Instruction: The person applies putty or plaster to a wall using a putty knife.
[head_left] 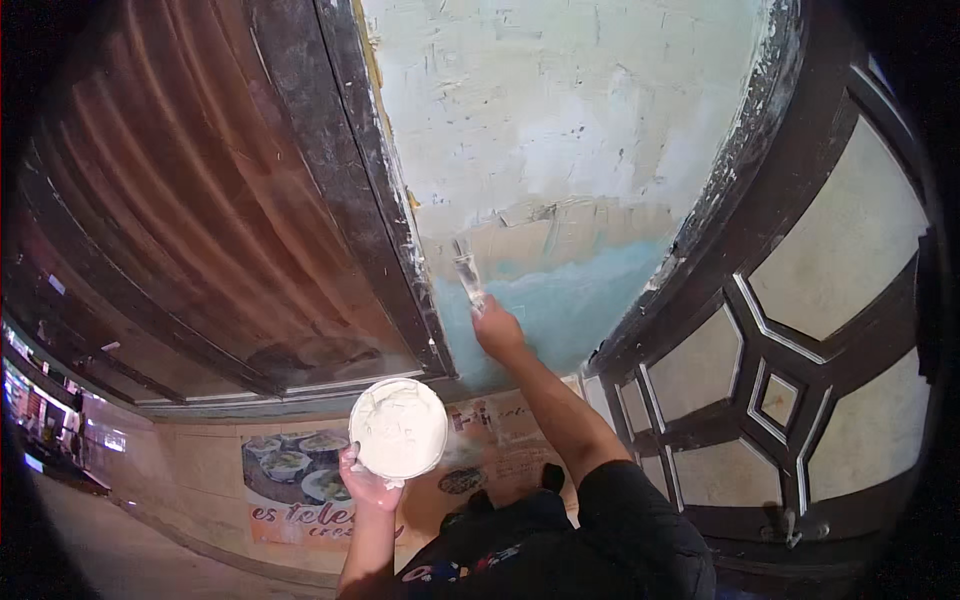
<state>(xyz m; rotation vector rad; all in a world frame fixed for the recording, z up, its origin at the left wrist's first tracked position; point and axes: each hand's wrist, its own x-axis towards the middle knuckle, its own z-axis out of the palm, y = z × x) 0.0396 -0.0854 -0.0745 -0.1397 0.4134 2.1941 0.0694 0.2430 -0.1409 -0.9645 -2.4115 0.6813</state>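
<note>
My left hand [368,484] grips the side of a round white tub [441,452], held low in front of me. Cream-white putty [398,425] fills the tub to near its rim. In my right hand [499,330] is a putty knife [467,272] with pale smears on it, its blade up against the wall or close to it. The wall [560,120] is coated in rough off-white putty above, with a beige band below that and light blue paint at the bottom. Some white residue marks the fingers of my left hand.
A dark wooden frame [375,240] with a reddish-brown curtained window [200,200] borders the wall on the left. To the right stands a dark panelled door [740,390] with a handle [791,527]. A printed banner [290,500] with food pictures lies below, near my feet.
</note>
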